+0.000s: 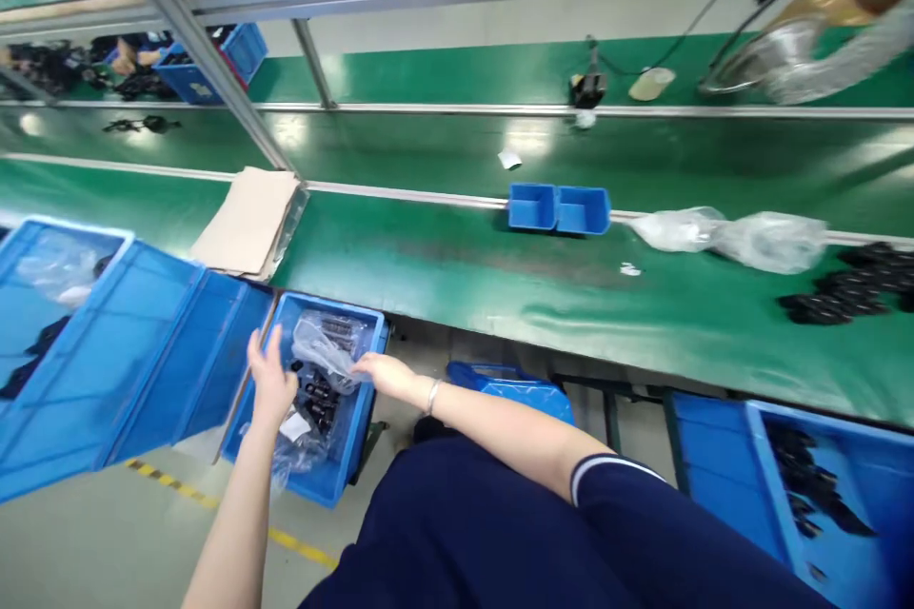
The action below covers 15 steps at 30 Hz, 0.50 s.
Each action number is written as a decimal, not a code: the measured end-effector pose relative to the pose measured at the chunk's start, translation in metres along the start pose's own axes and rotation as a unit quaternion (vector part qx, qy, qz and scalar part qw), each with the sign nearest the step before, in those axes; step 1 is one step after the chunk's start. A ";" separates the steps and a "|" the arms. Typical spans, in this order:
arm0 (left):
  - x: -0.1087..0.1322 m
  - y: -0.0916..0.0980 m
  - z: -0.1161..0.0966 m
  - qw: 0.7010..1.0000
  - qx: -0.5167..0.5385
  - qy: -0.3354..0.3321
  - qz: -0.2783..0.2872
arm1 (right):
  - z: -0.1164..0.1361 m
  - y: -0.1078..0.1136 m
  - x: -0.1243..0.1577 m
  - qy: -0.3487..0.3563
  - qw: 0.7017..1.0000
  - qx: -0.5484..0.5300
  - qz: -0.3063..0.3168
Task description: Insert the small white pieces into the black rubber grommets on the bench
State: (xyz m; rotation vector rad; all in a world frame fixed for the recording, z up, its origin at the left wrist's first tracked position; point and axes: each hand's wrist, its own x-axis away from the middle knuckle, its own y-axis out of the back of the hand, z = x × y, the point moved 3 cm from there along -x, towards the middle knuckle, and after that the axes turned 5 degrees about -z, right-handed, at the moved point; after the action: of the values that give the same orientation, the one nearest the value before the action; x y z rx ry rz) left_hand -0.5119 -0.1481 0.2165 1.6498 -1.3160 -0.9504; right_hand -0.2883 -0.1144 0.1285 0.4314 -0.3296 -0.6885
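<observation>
A blue bin (361, 400) sits low beside the green workbench, lined with a clear plastic bag (321, 347) and holding several small black parts (319, 397). My left hand (269, 379) reaches into the bin over its left side, fingers apart above the parts. My right hand (378, 369) lies at the bin's right rim with its fingers on the plastic bag; whether it grips the bag is unclear. A bracelet shows on the right wrist.
A large blue crate (143, 352) leans at the left. On the green bench (464, 266) stand two small blue trays (558, 207), clear bags (743, 236), black parts (849, 290) and cardboard (247, 219). More blue bins (785, 485) sit at lower right.
</observation>
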 end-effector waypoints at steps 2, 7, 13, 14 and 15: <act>-0.017 0.006 0.006 0.996 -0.022 -0.061 0.067 | -0.002 0.005 -0.003 0.030 0.999 0.001 0.025; -0.044 0.020 0.019 0.974 -0.062 -0.126 0.180 | 0.008 0.015 -0.013 0.087 0.994 0.000 0.074; -0.035 0.085 0.016 0.965 -0.107 -0.140 0.195 | 0.034 0.039 -0.036 0.083 0.996 -0.017 0.028; -0.031 0.094 0.015 0.965 -0.111 -0.139 0.195 | 0.037 0.044 -0.040 0.078 0.997 -0.021 0.018; -0.027 0.102 0.015 0.965 -0.113 -0.134 0.196 | 0.040 0.049 -0.044 0.076 0.997 -0.026 0.010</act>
State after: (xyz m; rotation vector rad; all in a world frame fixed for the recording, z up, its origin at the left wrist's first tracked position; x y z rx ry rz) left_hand -0.5689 -0.1377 0.3061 1.0595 -1.5756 -1.0566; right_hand -0.3112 -0.0623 0.1804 0.4272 -0.1723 -0.6393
